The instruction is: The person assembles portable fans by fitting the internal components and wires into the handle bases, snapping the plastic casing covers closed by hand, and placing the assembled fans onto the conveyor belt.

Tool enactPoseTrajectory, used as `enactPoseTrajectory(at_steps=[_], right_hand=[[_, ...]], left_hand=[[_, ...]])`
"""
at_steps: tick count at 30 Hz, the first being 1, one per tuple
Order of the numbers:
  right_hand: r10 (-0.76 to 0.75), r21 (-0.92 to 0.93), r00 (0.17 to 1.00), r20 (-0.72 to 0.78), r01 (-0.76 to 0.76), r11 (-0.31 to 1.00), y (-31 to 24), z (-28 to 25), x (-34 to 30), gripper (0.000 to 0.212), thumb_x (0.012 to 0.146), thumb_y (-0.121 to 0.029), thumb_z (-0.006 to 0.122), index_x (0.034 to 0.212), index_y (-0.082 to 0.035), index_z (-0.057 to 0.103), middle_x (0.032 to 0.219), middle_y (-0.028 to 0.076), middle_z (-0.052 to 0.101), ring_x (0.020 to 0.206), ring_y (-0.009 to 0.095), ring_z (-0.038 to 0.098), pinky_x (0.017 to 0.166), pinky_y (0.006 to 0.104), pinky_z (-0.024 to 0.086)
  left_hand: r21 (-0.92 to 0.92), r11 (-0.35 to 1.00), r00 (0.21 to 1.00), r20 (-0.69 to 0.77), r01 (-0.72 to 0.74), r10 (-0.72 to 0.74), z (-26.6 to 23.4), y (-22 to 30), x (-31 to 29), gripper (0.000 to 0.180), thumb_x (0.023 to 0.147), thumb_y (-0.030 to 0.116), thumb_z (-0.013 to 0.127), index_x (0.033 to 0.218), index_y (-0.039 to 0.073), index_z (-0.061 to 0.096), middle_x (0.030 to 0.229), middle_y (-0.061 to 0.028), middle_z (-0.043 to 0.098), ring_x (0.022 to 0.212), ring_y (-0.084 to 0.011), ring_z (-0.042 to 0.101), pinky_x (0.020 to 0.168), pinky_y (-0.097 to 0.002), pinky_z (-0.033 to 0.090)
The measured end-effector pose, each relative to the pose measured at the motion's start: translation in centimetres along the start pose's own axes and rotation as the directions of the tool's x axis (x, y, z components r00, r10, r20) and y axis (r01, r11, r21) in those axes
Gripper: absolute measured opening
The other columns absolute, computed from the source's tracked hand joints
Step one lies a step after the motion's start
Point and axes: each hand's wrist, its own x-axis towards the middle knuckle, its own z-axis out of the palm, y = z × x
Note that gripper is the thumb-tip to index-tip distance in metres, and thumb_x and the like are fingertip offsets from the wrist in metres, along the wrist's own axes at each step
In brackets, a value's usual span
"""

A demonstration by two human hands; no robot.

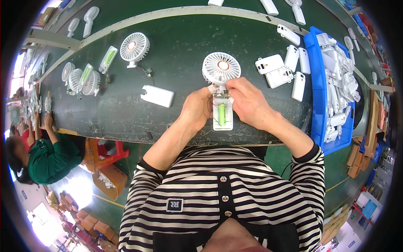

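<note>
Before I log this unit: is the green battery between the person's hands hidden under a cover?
No, the green battery lies exposed in the open white casing below the fan head.

A red stool (pixel 121 154) stands on green floor (pixel 138 170) near bright glare (pixel 81 189).

The support is a long bench with a flat, scuffed dark-green top (pixel 176 54), bounded on its far side by a pale narrow rail (pixel 184 12). On the left I see a cluster of round white plastic fan heads (pixel 90 83) and an open white oblong handle with a green cylindrical cell (pixel 108 59). Nearer the middle lie a single white fan head with an orange-ringed hub (pixel 134 47) and a white rectangular plastic shell (pixel 158 96). On the right I count six white plastic housings (pixel 270 64), just beside a blue rectangular plastic bin (pixel 315 90).
</note>
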Motion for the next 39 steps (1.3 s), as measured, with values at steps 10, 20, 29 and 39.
enactPoseTrajectory(at_steps=[10, 20, 29, 39], right_hand=[[-0.104, -0.191, 0.981, 0.163, 0.135, 0.972, -0.4, -0.2, 0.3, 0.014, 0.068, -0.004, 0.052, 0.077, 0.006, 0.054, 0.096, 0.014, 0.050, 0.085, 0.027, 0.050, 0.073, 0.0364, 0.043], [-0.120, -0.193, 0.974, 0.190, 0.157, 0.968, -0.5, 0.5, 0.0, 0.022, 0.062, -0.004, 0.056, 0.082, 0.005, 0.054, 0.099, 0.014, 0.048, 0.087, 0.028, 0.049, 0.075, 0.0364, 0.041], [-0.099, -0.154, 0.970, 0.223, 0.135, 0.979, -0.2, 0.2, -0.3, 0.019, 0.063, -0.005, 0.056, 0.080, 0.005, 0.055, 0.096, 0.013, 0.049, 0.086, 0.026, 0.049, 0.075, 0.0353, 0.042], [-0.094, -0.184, 0.960, 0.264, 0.146, 0.972, -0.2, 0.3, -0.5, 0.017, 0.064, -0.007, 0.056, 0.076, 0.005, 0.057, 0.092, 0.011, 0.048, 0.087, 0.024, 0.049, 0.075, 0.0345, 0.043]], left_hand=[[0.076, 0.997, 0.997, 0.071, -0.025, 0.020, -0.9, -0.1, -0.1, 0.028, 0.086, 0.025, 0.049, 0.100, 0.001, 0.057, 0.086, -0.0050, 0.061, 0.071, -0.0137, 0.058, 0.063, -0.0287, 0.048], [0.245, 0.965, 0.995, 0.058, -0.096, 0.084, -1.6, -1.4, 0.2, 0.021, 0.082, 0.008, 0.057, 0.099, -0.003, 0.058, 0.085, -0.0049, 0.062, 0.069, -0.0094, 0.057, 0.058, -0.0225, 0.044], [0.248, 0.963, 0.993, 0.079, -0.103, 0.086, -1.7, -1.8, 0.5, 0.022, 0.082, 0.009, 0.056, 0.101, -0.003, 0.057, 0.080, -0.0025, 0.060, 0.065, -0.0071, 0.051, 0.054, -0.0206, 0.037], [0.292, 0.950, 0.989, 0.127, -0.110, 0.076, -2.0, -1.9, 0.6, 0.025, 0.082, 0.009, 0.053, 0.102, -0.003, 0.058, 0.082, -0.0034, 0.060, 0.066, -0.0073, 0.051, 0.056, -0.0202, 0.037]])
